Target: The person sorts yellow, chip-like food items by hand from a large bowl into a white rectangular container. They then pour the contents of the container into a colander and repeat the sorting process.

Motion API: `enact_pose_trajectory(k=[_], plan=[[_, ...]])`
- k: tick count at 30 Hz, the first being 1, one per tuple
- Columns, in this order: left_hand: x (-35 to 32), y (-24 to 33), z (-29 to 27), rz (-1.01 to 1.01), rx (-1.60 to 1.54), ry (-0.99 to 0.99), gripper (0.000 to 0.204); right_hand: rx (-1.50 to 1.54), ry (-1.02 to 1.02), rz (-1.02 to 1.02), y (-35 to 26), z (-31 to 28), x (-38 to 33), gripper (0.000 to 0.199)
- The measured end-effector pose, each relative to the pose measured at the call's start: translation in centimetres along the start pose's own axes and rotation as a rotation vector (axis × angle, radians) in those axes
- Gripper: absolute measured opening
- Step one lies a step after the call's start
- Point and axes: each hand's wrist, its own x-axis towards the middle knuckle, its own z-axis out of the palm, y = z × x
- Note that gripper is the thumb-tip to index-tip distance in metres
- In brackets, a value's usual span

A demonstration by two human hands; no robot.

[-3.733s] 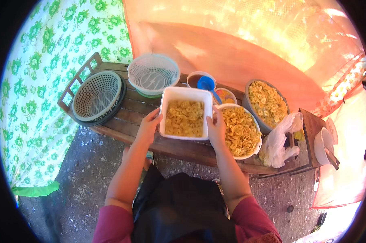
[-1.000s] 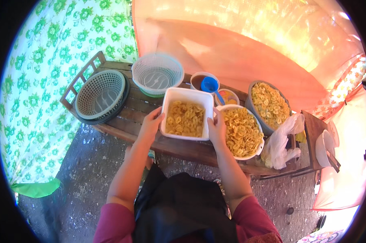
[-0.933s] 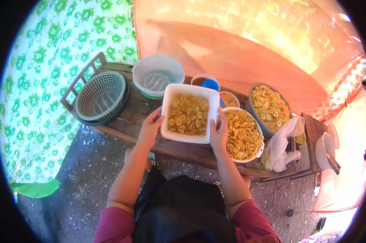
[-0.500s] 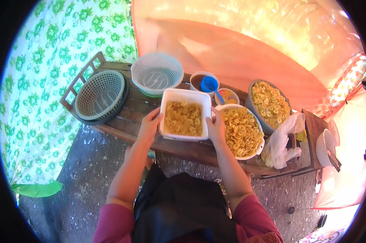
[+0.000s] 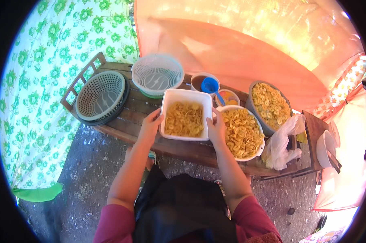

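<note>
A white square tub [image 5: 207, 106] with thin yellow banana chips [image 5: 184, 119] in it is held level in front of me, over the near edge of the wooden bench. My left hand [image 5: 151, 123] grips its left side and my right hand [image 5: 217, 127] its right side, thumbs on the outer walls near the rim. The chips look slightly smeared by motion. Just right of my right hand stands a white round basin [image 5: 259, 152] heaped with banana chips. Behind it, a grey basin [image 5: 249, 106] holds more chips.
Stacked grey colanders [image 5: 80, 101] lie at the left of the slatted bench [image 5: 130, 117]. A pale colander [image 5: 136, 83] stands at the back, beside a brown-filled container [image 5: 197, 82] with a blue dipper [image 5: 209, 85]. A clear plastic bag [image 5: 282, 148] and white pot [image 5: 323, 148] are at right.
The chips inside the tub have shifted and spread differently. My hands keep their hold on the tub, which has hardly moved.
</note>
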Motion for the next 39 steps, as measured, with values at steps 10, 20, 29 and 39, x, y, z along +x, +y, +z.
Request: enact_pose_trajectory(k=[10,20,29,39], plan=[[0.3,0.1,-1.0,0.109,0.04,-0.019,0.043,0.079,0.11,-0.089,-0.8,0.5,-0.3,0.048],[0.9,0.6,-1.6,0.129,0.094,-0.043,0.045,-0.03,-0.014,-0.026,-0.8,0.8,0.5,0.048],[1.2,1.3,-1.8,0.003,0.07,-0.055,0.043,-0.059,-0.067,0.021,-1.8,0.8,0.6,0.048],[1.8,1.7,-1.6,0.051,0.072,-0.028,0.043,0.022,0.033,0.012,-2.9,0.9,1.0,0.048]])
